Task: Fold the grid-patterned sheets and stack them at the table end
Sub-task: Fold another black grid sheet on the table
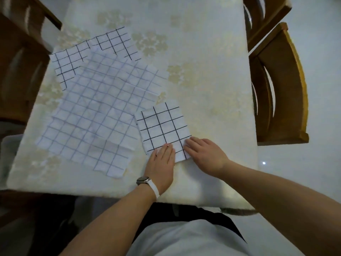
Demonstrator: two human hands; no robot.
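Both hands, left hand (162, 159) and right hand (204, 156), press flat-fingered on the folded sheet (162, 130), at five o'clock from the large sheet (99, 111) on the bench (212, 80).

The cream floral tabletop (203, 80) carries four white grid-patterned sheets: one large faint-lined sheet (96, 111) and three small bold-lined sheets (162, 128) (68, 63) (116, 43). Two brown wooden chairs (282, 85) (265, 15) stand at its right edge.

The left hand (162, 163) and right hand (204, 156) hide the near edge of the folded sheet (162, 126).
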